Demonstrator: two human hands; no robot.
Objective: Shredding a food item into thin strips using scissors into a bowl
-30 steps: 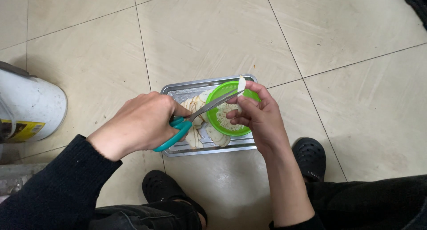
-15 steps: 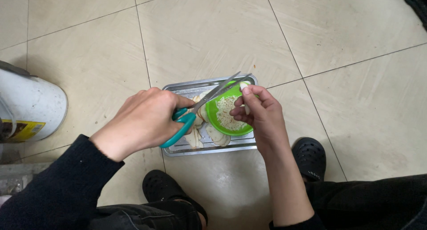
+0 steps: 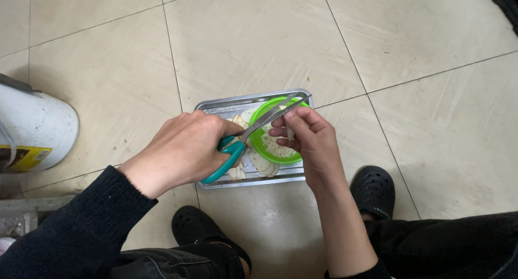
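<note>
My left hand [image 3: 181, 149] grips teal-handled scissors [image 3: 245, 136] whose metal blades reach up and right over a green bowl [image 3: 270, 152]. The bowl holds pale shredded strips and sits in a metal tray [image 3: 216, 107] on the tiled floor. Pale round slices [image 3: 261, 164] lie in the tray beside the bowl. My right hand [image 3: 313, 141] pinches a small pale piece [image 3: 290, 132] above the bowl, right under the blades. The fingers hide most of that piece.
A white cylindrical container [image 3: 32, 131] with a yellow label lies at the left edge. My black shoes [image 3: 373, 190] rest on the beige tiles just below the tray, with dark trousers at the lower right.
The scissors have opened and swung slightly, their tips now past the bowl's upper rim. My right hand has drawn down toward the bowl's middle, and the long pale strip it held is shorter.
</note>
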